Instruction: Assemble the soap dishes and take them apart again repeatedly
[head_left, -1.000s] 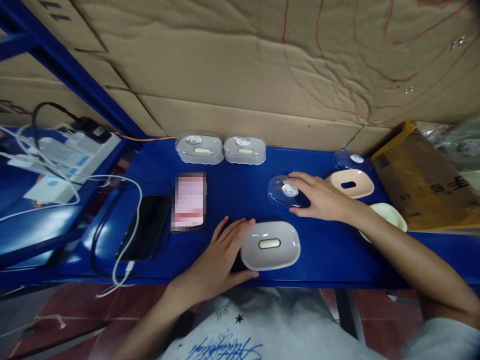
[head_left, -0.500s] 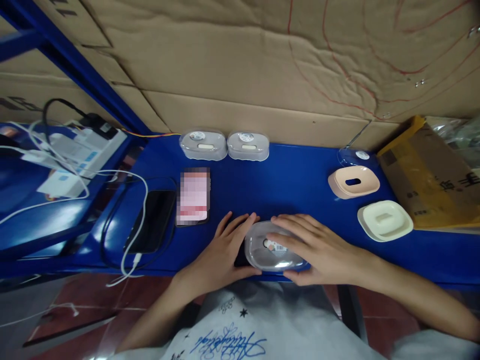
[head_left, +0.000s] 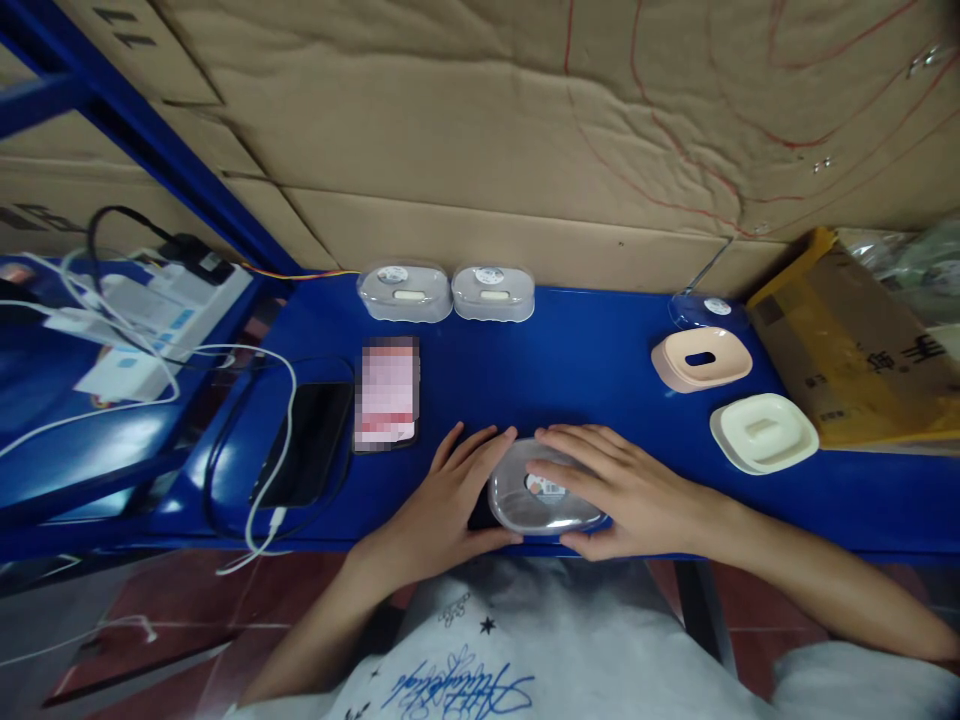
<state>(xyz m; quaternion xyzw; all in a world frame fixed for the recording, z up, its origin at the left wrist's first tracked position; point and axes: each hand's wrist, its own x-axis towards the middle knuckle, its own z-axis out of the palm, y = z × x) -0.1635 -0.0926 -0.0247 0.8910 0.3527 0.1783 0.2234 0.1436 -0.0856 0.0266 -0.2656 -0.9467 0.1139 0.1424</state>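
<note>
We have the clear lid [head_left: 555, 512] over the grey dish [head_left: 510, 490] at the surface's [head_left: 487, 370] near edge. Our right hand [head_left: 615, 490] spreads over the lid, its grip around the right end; our left hand [head_left: 457, 500] cups the left end, thumb and fingers wide apart. Beyond, to the left, lies the phone [head_left: 386, 393]; two lidded grey dishes [head_left: 450, 292] stand side by side at the back. To the right sit the peach dish [head_left: 701, 360] and, nearer us, the cream dish [head_left: 765, 433].

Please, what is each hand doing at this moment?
Left hand: partly open, fingers beside the grey dish.
Right hand: curved over the clear lid on that dish.
</note>
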